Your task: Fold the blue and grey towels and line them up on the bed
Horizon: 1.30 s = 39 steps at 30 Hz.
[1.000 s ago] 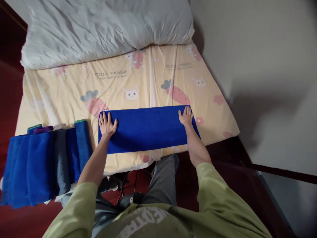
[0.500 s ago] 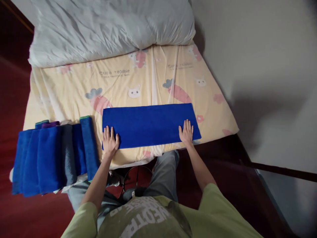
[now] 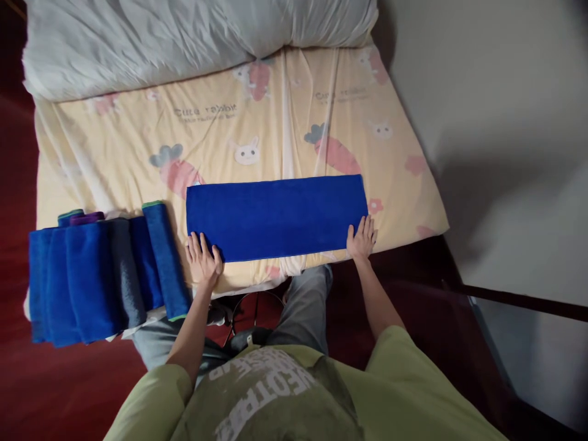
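Observation:
A blue towel (image 3: 278,214) lies flat as a long strip near the front edge of the bed. My left hand (image 3: 202,260) rests open on its lower left corner, fingers stretched out and pointing away from me. At the opposite end, my right hand (image 3: 362,239) lies open over the lower right corner, its fingers touching the cloth. Neither hand grips the towel. To the left of my left hand stands a row of folded or rolled towels, among them a blue one with a green edge (image 3: 166,260) and a grey one (image 3: 126,269).
The bed has a yellow sheet (image 3: 271,131) printed with carrots and rabbits. A bunched grey-white quilt (image 3: 193,43) lies across its far side. Several blue towels (image 3: 92,275) hang over the front left edge. A pale wall (image 3: 496,104) rises on the right.
My right hand has slid right toward the towel's corner. The left hand stays at its end, slightly lower on the cloth. The view has shifted a little.

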{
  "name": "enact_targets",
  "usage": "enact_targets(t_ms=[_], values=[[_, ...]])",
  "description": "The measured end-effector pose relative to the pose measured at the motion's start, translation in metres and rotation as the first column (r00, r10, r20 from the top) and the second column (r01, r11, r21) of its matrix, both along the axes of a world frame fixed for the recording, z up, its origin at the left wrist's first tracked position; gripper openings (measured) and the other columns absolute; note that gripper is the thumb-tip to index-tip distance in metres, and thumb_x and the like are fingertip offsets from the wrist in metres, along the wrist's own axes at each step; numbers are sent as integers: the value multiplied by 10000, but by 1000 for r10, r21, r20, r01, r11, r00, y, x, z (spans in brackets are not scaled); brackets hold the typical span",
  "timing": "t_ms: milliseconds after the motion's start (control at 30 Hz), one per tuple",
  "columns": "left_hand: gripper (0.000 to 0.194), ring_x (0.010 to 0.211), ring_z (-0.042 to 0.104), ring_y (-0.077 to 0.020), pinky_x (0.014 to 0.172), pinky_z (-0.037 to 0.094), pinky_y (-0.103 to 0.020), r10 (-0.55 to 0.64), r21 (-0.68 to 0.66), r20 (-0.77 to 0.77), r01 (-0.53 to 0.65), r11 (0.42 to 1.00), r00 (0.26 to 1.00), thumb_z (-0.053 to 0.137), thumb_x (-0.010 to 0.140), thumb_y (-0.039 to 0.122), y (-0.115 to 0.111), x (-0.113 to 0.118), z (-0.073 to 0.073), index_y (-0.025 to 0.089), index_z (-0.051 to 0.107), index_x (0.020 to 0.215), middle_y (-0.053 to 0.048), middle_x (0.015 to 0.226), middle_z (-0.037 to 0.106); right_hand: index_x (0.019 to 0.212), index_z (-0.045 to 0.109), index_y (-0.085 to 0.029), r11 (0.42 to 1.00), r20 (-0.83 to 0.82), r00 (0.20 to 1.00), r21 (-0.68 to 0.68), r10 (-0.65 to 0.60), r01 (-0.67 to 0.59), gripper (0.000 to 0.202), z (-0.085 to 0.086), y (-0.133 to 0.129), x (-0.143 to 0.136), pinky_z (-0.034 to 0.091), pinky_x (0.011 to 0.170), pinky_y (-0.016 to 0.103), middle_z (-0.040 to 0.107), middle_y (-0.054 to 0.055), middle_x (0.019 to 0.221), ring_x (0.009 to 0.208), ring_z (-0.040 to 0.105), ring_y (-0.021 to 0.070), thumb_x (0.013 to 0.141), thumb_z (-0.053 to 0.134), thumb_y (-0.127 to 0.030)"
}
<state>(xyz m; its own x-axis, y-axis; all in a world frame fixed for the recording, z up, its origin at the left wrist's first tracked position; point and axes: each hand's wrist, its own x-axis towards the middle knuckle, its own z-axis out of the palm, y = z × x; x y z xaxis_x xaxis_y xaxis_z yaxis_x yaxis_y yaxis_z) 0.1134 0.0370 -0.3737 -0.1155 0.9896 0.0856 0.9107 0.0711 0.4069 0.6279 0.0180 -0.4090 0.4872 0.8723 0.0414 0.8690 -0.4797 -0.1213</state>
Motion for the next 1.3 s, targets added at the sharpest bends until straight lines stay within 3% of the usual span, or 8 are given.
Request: enact_targets(t_ms=[567,800,900,967,1033,1133,1200,1300], values=[[705,1596,50,-306,1280,161,-514,113,-92,-54,-118,989,992,318,1020,364,-22,2,-1,73,158,1643,-156,1720,58,1629,218,-68,988,23,990,64,-141,139,691,-3,-4,-12,95,1245,647,258,208,1669,1576,169,294,1050,119,-431],[663,1593,67,-313,1277,146,-547,97,7,41,-97,995,994,331,1012,350,-31,-1,20,27,288,1589,-224,1697,128,1575,336,-24,995,-33,998,83,-53,55,652,51,-2,-45,85,1233,675,275,220,1660,1573,132,326,1014,229,-339],[596,1594,82,-297,1274,169,-563,33,80,87,-40,996,996,345,1006,324,-75,-5,40,77,387,1547,-196,1696,174,1572,357,-76,978,-160,987,211,30,4,633,71,-46,-99,175,1232,631,314,201,1647,1558,185,309,1013,248,-351],[539,1582,162,-301,1261,241,-557,-35,68,127,26,997,991,371,995,341,-126,-11,48,148,500,1481,-160,1673,274,1502,487,-144,955,-289,952,298,101,-11,588,68,-98,-143,295,1195,584,466,193,1544,1483,348,314,1017,254,-383],[496,1491,395,-302,1213,375,-505,-160,-81,207,180,980,965,361,986,368,-187,-21,49,214,608,1387,-145,1545,489,1304,669,-199,947,-438,881,319,177,-32,532,56,-156,-183,414,1108,551,649,192,1287,1270,561,330,1012,267,-389],[441,1155,694,-279,953,595,-401,-297,-429,371,446,785,880,394,959,411,-263,-39,41,346,696,1274,-73,1235,723,1051,763,-271,964,-590,781,260,206,-57,401,38,-222,-218,479,1006,545,704,156,1014,1048,638,344,984,396,-416],[409,1055,733,-279,882,610,-379,-270,-516,401,459,723,876,422,937,415,-288,-50,34,355,735,1195,-52,1138,762,984,763,-267,968,-630,756,252,176,-16,369,35,-240,-225,497,960,525,698,146,947,982,637,337,969,426,-415],[424,1019,743,-258,910,592,-368,-218,-472,416,415,778,883,392,929,408,-291,-61,22,301,734,1155,-52,1096,778,962,749,-242,967,-640,750,255,165,4,349,39,-236,-222,487,967,479,705,137,966,996,625,314,955,431,-386]])
